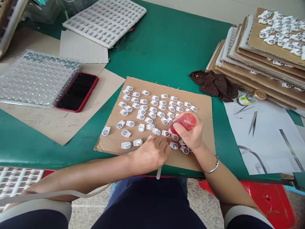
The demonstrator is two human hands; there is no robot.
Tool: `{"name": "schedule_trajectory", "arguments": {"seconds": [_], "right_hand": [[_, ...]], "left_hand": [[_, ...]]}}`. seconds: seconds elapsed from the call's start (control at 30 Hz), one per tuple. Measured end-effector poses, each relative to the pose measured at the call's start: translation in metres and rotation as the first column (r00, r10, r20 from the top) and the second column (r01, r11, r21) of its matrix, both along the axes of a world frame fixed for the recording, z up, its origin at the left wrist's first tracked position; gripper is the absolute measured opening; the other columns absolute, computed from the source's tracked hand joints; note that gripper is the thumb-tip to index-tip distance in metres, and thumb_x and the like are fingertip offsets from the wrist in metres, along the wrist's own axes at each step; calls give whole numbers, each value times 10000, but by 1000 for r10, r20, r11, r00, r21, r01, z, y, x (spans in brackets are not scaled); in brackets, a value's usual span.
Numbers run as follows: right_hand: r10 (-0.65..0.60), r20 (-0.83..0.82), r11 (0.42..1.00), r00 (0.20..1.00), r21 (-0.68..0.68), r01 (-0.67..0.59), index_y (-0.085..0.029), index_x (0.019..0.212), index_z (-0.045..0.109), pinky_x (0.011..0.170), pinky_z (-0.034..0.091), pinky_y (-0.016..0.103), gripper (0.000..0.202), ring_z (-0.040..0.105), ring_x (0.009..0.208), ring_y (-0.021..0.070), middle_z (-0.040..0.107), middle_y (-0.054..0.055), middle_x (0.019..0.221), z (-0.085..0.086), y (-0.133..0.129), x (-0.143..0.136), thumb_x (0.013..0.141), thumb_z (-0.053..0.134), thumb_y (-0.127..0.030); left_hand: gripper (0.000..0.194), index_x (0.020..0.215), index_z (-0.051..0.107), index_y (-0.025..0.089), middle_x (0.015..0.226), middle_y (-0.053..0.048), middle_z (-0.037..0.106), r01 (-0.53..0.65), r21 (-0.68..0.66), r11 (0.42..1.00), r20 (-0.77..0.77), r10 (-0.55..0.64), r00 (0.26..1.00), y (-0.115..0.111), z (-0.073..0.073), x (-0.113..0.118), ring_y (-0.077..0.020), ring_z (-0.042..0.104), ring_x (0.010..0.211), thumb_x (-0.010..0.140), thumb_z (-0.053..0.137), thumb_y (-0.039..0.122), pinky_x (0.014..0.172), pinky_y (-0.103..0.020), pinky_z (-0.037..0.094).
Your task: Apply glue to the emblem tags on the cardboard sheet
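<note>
A red squeeze bottle [183, 122] is tilted in my right hand [194, 135], with my fingers wrapped round it. Its tip is low over the cardboard sheet [190, 162], close to my other hand. My left hand [152, 152] is closed and rests near the sheet's front edge. Out of its underside pokes a pale stick-like handle [159, 172]; the working end is hidden. Many small white pieces with round silver discs [141, 128] lie in loose rows over the cardboard. Some of them are covered by my hands.
On the left lie a red-cased phone [77, 92] and a clear tray [28, 79]. A white foam tray [105, 22] sits behind. At right are a brown cloth [215, 84], a small glass jar [251, 97], tweezers [253, 122] and stacked cardboard sheets [259, 76] bearing similar pieces.
</note>
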State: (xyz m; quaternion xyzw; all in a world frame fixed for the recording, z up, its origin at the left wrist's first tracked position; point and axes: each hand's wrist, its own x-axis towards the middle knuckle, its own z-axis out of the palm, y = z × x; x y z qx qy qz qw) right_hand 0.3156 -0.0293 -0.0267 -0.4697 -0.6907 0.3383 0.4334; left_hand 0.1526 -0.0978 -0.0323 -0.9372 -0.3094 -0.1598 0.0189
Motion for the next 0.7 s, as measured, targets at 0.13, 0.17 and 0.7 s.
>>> {"name": "schedule_trajectory", "arguments": {"seconds": [0.13, 0.17, 0.7], "right_hand": [[6, 74, 999, 997, 53, -10, -217, 746, 585, 649, 498, 347, 182, 588, 667, 163, 627, 7, 713, -3, 1, 0, 708, 668, -375], [16, 76, 998, 997, 55, -20, -219, 753, 584, 650, 497, 348, 177, 590, 668, 164, 629, 9, 718, -3, 1, 0, 712, 666, -371], [61, 106, 992, 992, 103, -72, -226, 822, 563, 637, 501, 346, 188, 596, 684, 170, 632, 15, 746, -5, 1, 0, 732, 673, -349]], "left_hand": [[173, 694, 510, 112, 697, -120, 607, -15, 85, 996, -11, 16, 1000, -3, -1, 3, -217, 589, 699, 815, 424, 23, 632, -359, 486], [174, 689, 508, 113, 695, -121, 609, -17, 91, 996, -9, 18, 1000, -4, -2, 4, -217, 590, 693, 815, 428, 24, 631, -362, 487], [176, 697, 505, 113, 687, -116, 603, -11, 90, 996, -33, 14, 999, -3, -3, 4, -219, 590, 718, 820, 420, 20, 642, -361, 489]]}}
